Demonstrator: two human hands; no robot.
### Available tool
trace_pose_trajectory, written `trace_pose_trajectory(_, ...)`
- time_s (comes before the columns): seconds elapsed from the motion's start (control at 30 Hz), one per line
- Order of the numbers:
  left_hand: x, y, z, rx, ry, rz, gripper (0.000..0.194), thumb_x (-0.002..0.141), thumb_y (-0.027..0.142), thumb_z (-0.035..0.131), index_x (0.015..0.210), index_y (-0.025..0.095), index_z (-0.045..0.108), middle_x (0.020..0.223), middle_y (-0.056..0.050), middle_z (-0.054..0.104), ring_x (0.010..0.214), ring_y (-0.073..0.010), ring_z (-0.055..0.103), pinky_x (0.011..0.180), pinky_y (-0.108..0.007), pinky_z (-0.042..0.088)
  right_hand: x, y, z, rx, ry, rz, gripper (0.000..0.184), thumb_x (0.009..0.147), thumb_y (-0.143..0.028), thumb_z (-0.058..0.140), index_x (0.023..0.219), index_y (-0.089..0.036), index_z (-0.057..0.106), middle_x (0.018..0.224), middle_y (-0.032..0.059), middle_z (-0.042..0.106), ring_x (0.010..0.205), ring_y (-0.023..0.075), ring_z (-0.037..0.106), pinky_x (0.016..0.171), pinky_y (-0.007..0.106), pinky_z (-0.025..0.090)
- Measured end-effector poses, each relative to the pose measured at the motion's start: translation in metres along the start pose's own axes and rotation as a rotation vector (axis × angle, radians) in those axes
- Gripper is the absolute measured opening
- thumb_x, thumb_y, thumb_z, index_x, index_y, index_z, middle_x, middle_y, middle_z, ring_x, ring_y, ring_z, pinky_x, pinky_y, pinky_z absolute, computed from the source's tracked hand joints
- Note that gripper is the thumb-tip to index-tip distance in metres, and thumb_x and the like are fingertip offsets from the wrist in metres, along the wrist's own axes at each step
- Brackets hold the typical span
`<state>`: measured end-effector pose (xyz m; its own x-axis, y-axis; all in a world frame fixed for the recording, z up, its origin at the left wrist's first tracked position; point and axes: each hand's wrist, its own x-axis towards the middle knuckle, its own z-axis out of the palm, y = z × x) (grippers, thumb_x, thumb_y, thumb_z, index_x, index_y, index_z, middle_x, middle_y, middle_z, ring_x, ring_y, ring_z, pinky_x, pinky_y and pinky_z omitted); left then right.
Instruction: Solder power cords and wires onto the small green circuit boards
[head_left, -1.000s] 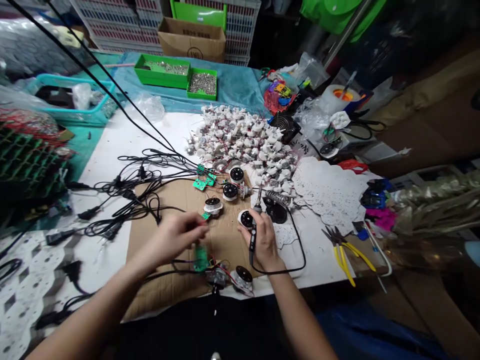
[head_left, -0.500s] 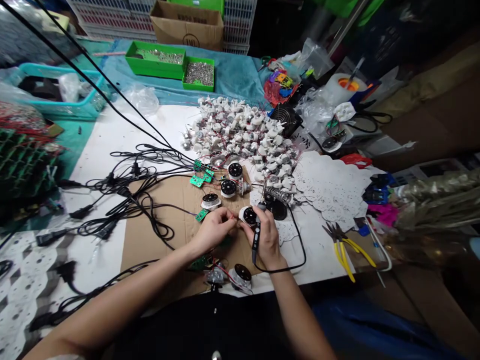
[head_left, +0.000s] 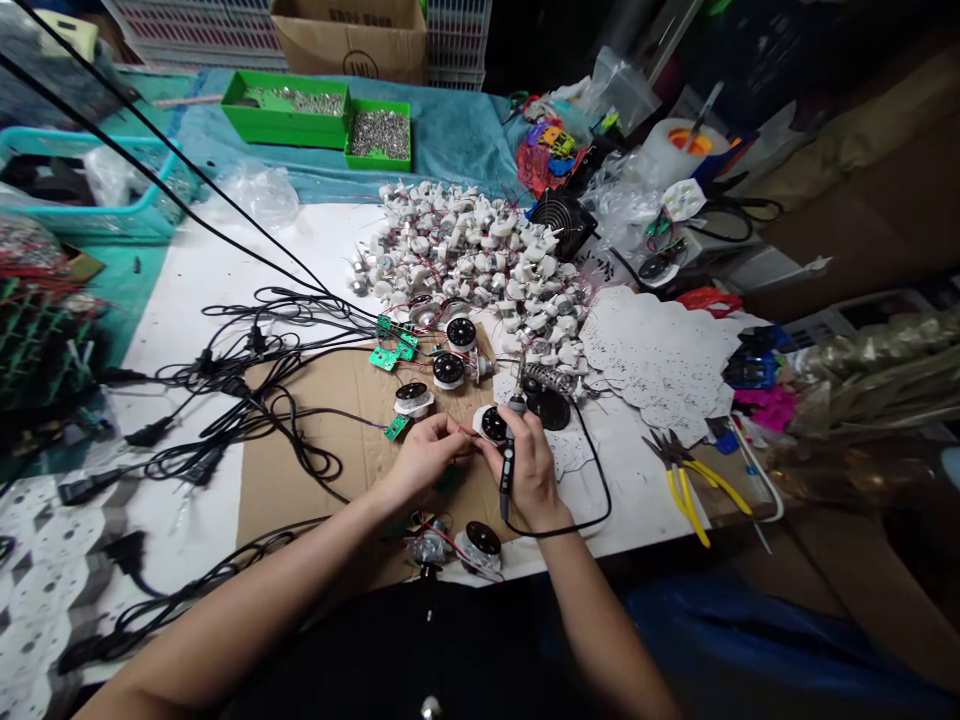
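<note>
My right hand [head_left: 535, 472] is closed round a black soldering iron [head_left: 507, 468], its tip end pointing away from me and its cord looping off to the right. My left hand [head_left: 426, 456] pinches a thin red wire [head_left: 472, 433], and the right thumb and fingertips meet the same wire. Close against my right fingertips lies a white motor with a black slotted disc [head_left: 493, 424]. Beyond my left hand sit a similar disc motor [head_left: 412, 395] and a small green circuit board [head_left: 397, 427]. The wire's far ends are hidden by my fingers.
A heap of white motors [head_left: 465, 250] lies at the back. A coiled soldering-iron stand [head_left: 551, 380] is right of my hands. Black power cords [head_left: 277, 385] tangle at left. Yellow-handled pliers [head_left: 686, 500] lie at right. Green trays [head_left: 285, 125] hold small metal parts.
The view has shifted slightly, so the bench appears a little further left and the back trays higher. Both hands stay close together; the soldering iron stands a bit more upright in the picture.
</note>
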<state>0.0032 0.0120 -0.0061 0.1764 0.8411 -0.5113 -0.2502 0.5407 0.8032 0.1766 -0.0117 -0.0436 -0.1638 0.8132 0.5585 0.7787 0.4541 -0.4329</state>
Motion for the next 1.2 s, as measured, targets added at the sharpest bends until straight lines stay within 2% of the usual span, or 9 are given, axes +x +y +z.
trace_pose_trajectory(0.23, 0.0, -0.004, 0.002, -0.063, 0.026, -0.01, 0.038, 0.059, 0.033, 0.082, 0.067, 0.018, 0.047, 0.079, -0.003, 0.07, 0.059, -0.0075, 0.055, 0.056, -0.02, 0.039, 0.002, 0.0, -0.002, -0.01, -0.032, -0.007, 0.062, 0.096, -0.028, 0.067, 0.152, -0.024, 0.039, 0.122, 0.0149, 0.061, 0.114, 0.0288, 0.066, 0.093, 0.043, 0.061)
trace_pose_trajectory(0.43, 0.0, -0.004, 0.003, -0.071, 0.049, -0.013, 0.037, 0.057, 0.031, 0.085, 0.066, 0.017, 0.052, 0.082, -0.003, 0.073, 0.069, -0.0117, 0.064, 0.064, -0.022, 0.046, 0.001, -0.001, -0.003, -0.019, -0.024, -0.018, 0.061, 0.096, -0.027, 0.068, 0.151, -0.023, 0.042, 0.121, 0.0151, 0.061, 0.112, 0.0286, 0.065, 0.092, 0.042, 0.061)
trace_pose_trajectory(0.8, -0.001, -0.005, 0.005, -0.08, 0.106, 0.006, 0.035, 0.055, 0.031, 0.084, 0.063, 0.017, 0.053, 0.08, -0.005, 0.074, 0.068, -0.0133, 0.064, 0.064, -0.023, 0.046, 0.003, -0.003, -0.007, -0.038, -0.026, -0.035, 0.058, 0.096, -0.032, 0.067, 0.149, -0.022, 0.044, 0.119, 0.0153, 0.062, 0.11, 0.0292, 0.065, 0.09, 0.043, 0.061)
trace_pose_trajectory(0.93, -0.002, -0.003, 0.007, -0.098, 0.106, -0.012, 0.034, 0.054, 0.029, 0.084, 0.062, 0.017, 0.053, 0.081, -0.006, 0.074, 0.068, -0.0131, 0.064, 0.064, -0.023, 0.048, 0.005, -0.008, -0.023, -0.016, 0.03, -0.066, 0.057, 0.096, -0.032, 0.069, 0.147, -0.02, 0.046, 0.113, 0.0147, 0.064, 0.104, 0.0288, 0.066, 0.087, 0.043, 0.061)
trace_pose_trajectory(1.03, -0.003, -0.002, 0.009, -0.117, 0.098, -0.008, 0.035, 0.054, 0.028, 0.085, 0.061, 0.017, 0.052, 0.081, -0.006, 0.074, 0.069, -0.0146, 0.067, 0.065, -0.024, 0.048, 0.002, -0.017, -0.045, 0.067, 0.079, -0.054, 0.046, 0.099, -0.033, 0.063, 0.141, -0.019, 0.053, 0.103, 0.0122, 0.067, 0.095, 0.026, 0.067, 0.08, 0.04, 0.06)
trace_pose_trajectory(1.2, -0.002, -0.002, 0.009, -0.101, 0.105, 0.002, 0.035, 0.055, 0.027, 0.085, 0.061, 0.017, 0.052, 0.081, -0.008, 0.075, 0.069, -0.0148, 0.067, 0.064, -0.024, 0.048, -0.012, -0.038, -0.079, 0.313, 0.028, 0.031, 0.03, 0.105, -0.035, 0.049, 0.128, -0.02, 0.062, 0.09, 0.0076, 0.07, 0.078, 0.0202, 0.067, 0.07, 0.035, 0.058)
